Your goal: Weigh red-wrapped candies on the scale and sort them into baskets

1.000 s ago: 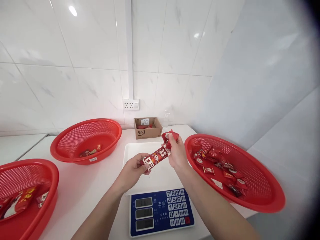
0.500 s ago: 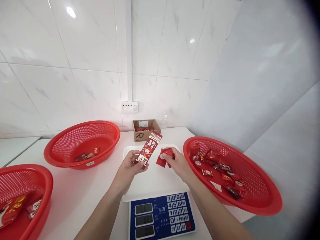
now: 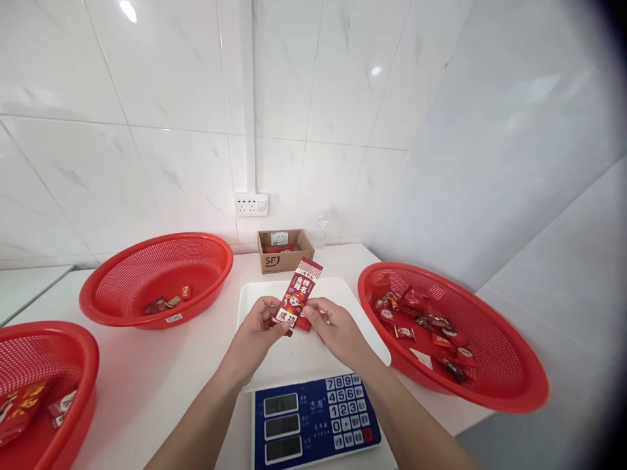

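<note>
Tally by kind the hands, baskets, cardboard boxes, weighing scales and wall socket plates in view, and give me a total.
Hands: 2 (left hand, right hand)
Red baskets: 3
Cardboard box: 1
Weighing scale: 1
Wall socket plate: 1
Total: 8

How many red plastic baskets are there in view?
3. The near-left basket is cut off by the picture's edge, the far-left basket sits left of the cardboard box, and the right-hand basket stands right of the scale. None looks hidden.
</note>
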The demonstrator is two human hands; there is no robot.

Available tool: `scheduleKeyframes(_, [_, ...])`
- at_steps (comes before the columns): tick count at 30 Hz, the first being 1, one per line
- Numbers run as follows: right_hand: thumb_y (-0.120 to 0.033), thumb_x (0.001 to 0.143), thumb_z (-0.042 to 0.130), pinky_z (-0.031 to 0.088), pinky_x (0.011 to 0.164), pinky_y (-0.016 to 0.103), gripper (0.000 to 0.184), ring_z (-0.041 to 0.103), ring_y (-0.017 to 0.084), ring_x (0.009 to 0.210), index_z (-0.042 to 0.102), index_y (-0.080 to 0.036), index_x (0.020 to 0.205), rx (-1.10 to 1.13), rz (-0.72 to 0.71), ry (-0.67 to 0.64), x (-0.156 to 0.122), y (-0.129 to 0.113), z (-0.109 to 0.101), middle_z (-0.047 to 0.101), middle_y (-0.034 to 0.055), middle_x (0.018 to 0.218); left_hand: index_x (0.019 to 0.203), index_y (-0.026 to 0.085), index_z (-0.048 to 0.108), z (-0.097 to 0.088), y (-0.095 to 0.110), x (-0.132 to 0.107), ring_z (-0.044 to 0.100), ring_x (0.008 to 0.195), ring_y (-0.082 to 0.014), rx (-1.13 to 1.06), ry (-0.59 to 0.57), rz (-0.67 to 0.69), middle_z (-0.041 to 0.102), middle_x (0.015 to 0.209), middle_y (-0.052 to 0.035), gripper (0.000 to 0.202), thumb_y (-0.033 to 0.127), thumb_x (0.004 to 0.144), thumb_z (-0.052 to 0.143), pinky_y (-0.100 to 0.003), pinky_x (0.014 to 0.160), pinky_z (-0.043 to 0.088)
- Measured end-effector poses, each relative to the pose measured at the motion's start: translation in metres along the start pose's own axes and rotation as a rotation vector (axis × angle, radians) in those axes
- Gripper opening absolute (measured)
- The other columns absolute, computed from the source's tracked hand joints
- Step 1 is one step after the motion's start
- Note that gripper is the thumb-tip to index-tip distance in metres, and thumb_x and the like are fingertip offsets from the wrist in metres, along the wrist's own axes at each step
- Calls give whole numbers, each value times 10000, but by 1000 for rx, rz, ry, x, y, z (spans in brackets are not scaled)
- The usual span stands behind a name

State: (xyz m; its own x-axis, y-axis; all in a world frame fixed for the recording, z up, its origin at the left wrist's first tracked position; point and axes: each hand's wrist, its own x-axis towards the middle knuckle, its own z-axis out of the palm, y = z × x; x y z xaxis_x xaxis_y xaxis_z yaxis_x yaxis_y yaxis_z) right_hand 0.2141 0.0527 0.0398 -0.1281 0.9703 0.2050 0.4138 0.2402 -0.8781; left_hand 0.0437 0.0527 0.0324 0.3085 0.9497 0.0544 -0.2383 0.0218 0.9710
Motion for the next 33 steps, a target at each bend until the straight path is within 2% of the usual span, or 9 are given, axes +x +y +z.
scheduleKeyframes(6, [-383,848,488,442,686,279,209,573,151,735,559,-196,789,192,42,-14,-1,-3,6,640,18,809,976,208,513,4,-3,-3,569,929,-176,70,-116,-28,622,1026,-43,266,329,784,653,-346,825,484])
scheduleKeyframes(10, [-357,841,502,370,589,253,246,459,122,615,454,-209,651,89,32,-93,-5,-3,2,490,-40,635,1001,216,511,4,-2,-2,578,950,-177,96,-18,31,621,1048,-44,269,417,833,573,-321,834,467])
scheduleKeyframes(13, [-354,853,486,350,573,251,273,431,115,598,426,-208,631,37,49,-165,-10,-4,3,458,-45,623,1033,221,472,4,0,0,608,851,-169,15,63,32,642,912,-20,349,423,792,622,-299,764,482])
scheduleKeyframes(15, [-371,865,480,381,615,260,221,482,124,650,506,-201,727,74,51,-186,-12,-5,5,525,-26,697,1040,229,443,4,-1,1,608,751,-157,-26,126,29,626,798,15,410,413,750,666,-286,691,493])
scheduleKeyframes(17, [-379,859,510,408,661,272,217,530,138,717,554,-212,989,134,63,-215,-15,-6,6,577,-12,787,1067,241,415,4,-3,1,590,683,-142,-26,194,52,591,721,46,454,400,734,681,-270,644,495])
scheduleKeyframes(20, [-314,832,563,420,664,273,494,541,138,714,401,-256,1295,160,87,-262,-19,-7,6,575,-32,771,1225,277,348,3,-5,1,583,684,-134,42,249,95,567,717,58,573,368,754,661,-263,643,502])
scheduleKeyframes(24, [-241,820,551,428,649,272,566,531,128,670,343,-259,1346,146,124,-219,-22,-7,8,540,-51,722,1389,360,201,1,-4,0,598,747,-141,175,269,98,564,867,26,733,346,786,618,-284,652,528])
scheduleKeyframes(29, [-274,826,543,471,690,308,539,589,152,712,378,-243,1338,69,138,-186,-20,-2,12,605,-19,782,1361,349,300,-3,-4,0,610,943,-187,447,197,98,530,1207,-51,595,326,823,555,-345,762,548])
scheduleKeyframes(33, [-290,850,510,424,923,411,422,557,226,1062,499,-228,1267,-235,-15,-60,-16,5,8,615,79,1161,1333,345,368,-8,-11,0,299,1350,-265,868,167,227,281,1485,-49,494,317,861,509,-477,1045,364])
